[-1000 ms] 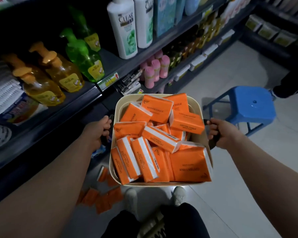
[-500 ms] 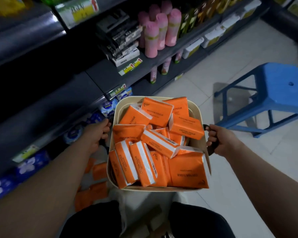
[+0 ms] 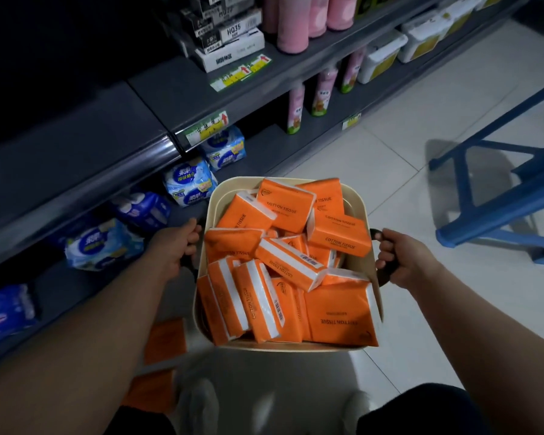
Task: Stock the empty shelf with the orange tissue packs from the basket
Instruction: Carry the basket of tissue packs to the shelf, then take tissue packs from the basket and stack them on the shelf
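Basket (image 3: pixel 213 199) in carry, held about level in front of you, above the floor (image 3: pixel 390 146). Your left hand (image 3: pixel 174 250) is curled round the left handle (image 3: pixel 187 267) and your right hand (image 3: pixel 404 262) is clenched round the right handle (image 3: pixel 387 273); neither hand is free.

Orange tissue packs (image 3: pixel 291 262) all sit inside the basket in a loose heap: flat ones toward the far edge, a row standing on end at the near-left corner, one large pack flat at the near-right corner. Several ride above the rim.

Empty shelf (image 3: pixel 76 158) is the bare dark grey board on your left, above the row of blue-and-white packs (image 3: pixel 190 183). Nothing orange lies on it, so stocking looks not yet begun.

Step in hand, as judged: bring the basket to rest beside that shelf.
- Hold it level as you lower; a tilt toward the near edge would likely spill the top packs.
- Set it just beside the shelf's front edge, and avoid the blurred loose orange packs (image 3: pixel 165 340) low on your left.
- Mind the blue stool (image 3: pixel 500 211) on your right; it might serve as a handier stand.
- Release a handle only once the weight is fully supported, then draw from the top of the heap
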The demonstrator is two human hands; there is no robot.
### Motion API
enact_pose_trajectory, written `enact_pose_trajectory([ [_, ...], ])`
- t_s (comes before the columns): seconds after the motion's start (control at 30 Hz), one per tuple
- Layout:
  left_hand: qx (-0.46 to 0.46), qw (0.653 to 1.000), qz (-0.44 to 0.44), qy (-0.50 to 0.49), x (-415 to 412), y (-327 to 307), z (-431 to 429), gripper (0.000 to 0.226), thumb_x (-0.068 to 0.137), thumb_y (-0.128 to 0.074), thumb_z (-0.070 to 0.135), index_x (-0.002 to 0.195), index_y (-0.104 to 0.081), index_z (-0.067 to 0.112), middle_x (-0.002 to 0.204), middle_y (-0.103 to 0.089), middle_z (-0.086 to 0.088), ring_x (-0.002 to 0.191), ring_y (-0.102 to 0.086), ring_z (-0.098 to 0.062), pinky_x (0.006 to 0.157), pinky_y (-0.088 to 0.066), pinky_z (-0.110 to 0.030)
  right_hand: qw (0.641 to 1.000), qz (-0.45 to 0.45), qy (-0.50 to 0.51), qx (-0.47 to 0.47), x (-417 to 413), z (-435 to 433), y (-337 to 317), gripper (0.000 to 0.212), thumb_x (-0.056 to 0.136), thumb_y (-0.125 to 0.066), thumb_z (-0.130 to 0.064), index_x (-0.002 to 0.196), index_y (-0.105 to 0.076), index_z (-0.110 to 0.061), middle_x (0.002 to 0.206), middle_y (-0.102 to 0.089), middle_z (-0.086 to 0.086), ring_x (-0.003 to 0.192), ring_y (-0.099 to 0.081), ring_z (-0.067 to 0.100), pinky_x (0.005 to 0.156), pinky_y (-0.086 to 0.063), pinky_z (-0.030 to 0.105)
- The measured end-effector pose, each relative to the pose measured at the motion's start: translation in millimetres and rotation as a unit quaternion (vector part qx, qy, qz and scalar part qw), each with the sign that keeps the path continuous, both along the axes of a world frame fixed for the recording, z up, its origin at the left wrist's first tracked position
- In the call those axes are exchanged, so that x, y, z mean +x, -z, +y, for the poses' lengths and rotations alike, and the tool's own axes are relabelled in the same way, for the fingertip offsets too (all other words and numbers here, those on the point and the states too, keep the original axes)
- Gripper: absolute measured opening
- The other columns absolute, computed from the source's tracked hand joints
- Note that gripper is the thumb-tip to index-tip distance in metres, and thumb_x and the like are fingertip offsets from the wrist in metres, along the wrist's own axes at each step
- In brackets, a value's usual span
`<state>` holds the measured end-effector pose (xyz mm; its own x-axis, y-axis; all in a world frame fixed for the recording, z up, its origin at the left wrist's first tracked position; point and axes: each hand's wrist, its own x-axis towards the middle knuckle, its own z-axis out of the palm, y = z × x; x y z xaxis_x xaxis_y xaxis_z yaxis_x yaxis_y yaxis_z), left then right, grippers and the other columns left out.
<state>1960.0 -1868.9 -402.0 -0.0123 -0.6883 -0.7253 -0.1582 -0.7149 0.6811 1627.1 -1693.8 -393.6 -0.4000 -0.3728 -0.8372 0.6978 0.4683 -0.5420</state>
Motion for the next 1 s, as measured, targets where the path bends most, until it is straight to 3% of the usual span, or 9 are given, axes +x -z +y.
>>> enact_pose_trajectory([
  [0.27,-0.033,0.999,-0.03,0.017,15.4,43.0,-8.5,0.024,0.094,-0.053,0.034,0.081,-0.061,0.016,0.056,-0.047,0.008,0.048,-0.032,-0.008,0.05,-0.033,-0.026,0.999,0.01,-0.004,-0.03,16.9,-9.8,42.1,0.032,0.097,-0.042,-0.026,0.068,-0.048,-0.016,0.042,-0.032,-0.008,0.035,-0.027,0.007,0.037,-0.028,0.02],
  [0.53,-0.035,0.999,-0.024,0.01,30.4,62.1,-11.1,0.025,0.093,-0.053,0.035,0.08,-0.061,0.015,0.051,-0.047,0.008,0.046,-0.037,-0.01,0.049,-0.036,-0.026,0.998,0.036,-0.032,-0.042,17.1,-11.3,58.3,0.025,0.096,-0.045,-0.027,0.075,-0.052,-0.015,0.044,-0.038,-0.007,0.035,-0.036,0.008,0.04,-0.037,0.021],
  [0.67,-0.045,0.998,-0.044,0.026,28.0,57.8,-9.7,0.03,0.094,-0.051,0.038,0.085,-0.06,0.011,0.067,-0.059,-0.002,0.055,-0.053,-0.014,0.054,-0.044,-0.029,0.986,0.153,-0.061,0.027,19.4,-7.3,51.5,0.017,0.092,-0.054,-0.023,0.085,-0.057,-0.008,0.064,-0.052,0.004,0.056,-0.053,0.015,0.062,-0.051,0.031],
  [0.73,-0.075,0.992,-0.094,0.042,30.1,52.0,-7.4,0.038,0.092,-0.052,0.042,0.099,-0.062,0.006,0.086,-0.067,-0.009,0.076,-0.064,-0.022,0.071,-0.052,-0.035,0.964,0.236,-0.093,0.075,20.4,-2.6,43.8,0.018,0.089,-0.059,-0.024,0.087,-0.057,-0.006,0.08,-0.057,0.009,0.075,-0.059,0.021,0.076,-0.054,0.035],
  [0.8,-0.109,0.982,-0.138,0.065,34.0,44.1,-2.9,0.046,0.09,-0.053,0.046,0.114,-0.06,0.007,0.109,-0.066,-0.015,0.1,-0.063,-0.032,0.092,-0.05,-0.046,0.935,0.311,-0.14,0.095,23.2,3.0,32.8,0.024,0.085,-0.062,-0.027,0.089,-0.056,-0.004,0.085,-0.056,0.011,0.08,-0.055,0.022,0.072,-0.048,0.032],
  [0.87,-0.153,0.974,-0.146,0.078,36.6,31.5,9.5,0.052,0.088,-0.056,0.046,0.127,-0.054,0.012,0.127,-0.059,-0.012,0.115,-0.057,-0.031,0.101,-0.044,-0.047,0.915,0.354,-0.181,0.069,30.5,10.1,20.8,0.029,0.083,-0.063,-0.029,0.098,-0.053,-0.007,0.082,-0.052,0.007,0.077,-0.052,0.02,0.068,-0.04,0.029],
  [0.93,-0.207,0.963,-0.152,0.087,37.8,17.4,26.7,0.05,0.086,-0.061,0.044,0.126,-0.057,0.015,0.124,-0.061,-0.006,0.112,-0.057,-0.023,0.099,-0.045,-0.038,0.909,0.367,-0.197,0.031,43.3,17.1,7.8,0.043,0.084,-0.065,-0.03,0.118,-0.051,-0.01,0.093,-0.058,0.002,0.077,-0.055,0.016,0.074,-0.041,0.027],
  [1.0,-0.245,0.953,-0.137,0.114,37.2,4.7,45.1,0.042,0.083,-0.065,0.041,0.117,-0.063,0.016,0.11,-0.067,-0.002,0.1,-0.062,-0.02,0.085,-0.049,-0.03,0.905,0.366,-0.216,0.001,60.8,21.9,-5.2,0.059,0.084,-0.067,-0.033,0.134,-0.046,-0.012,0.12,-0.058,0.006,0.082,-0.055,0.012,0.065,-0.045,0.022],
])
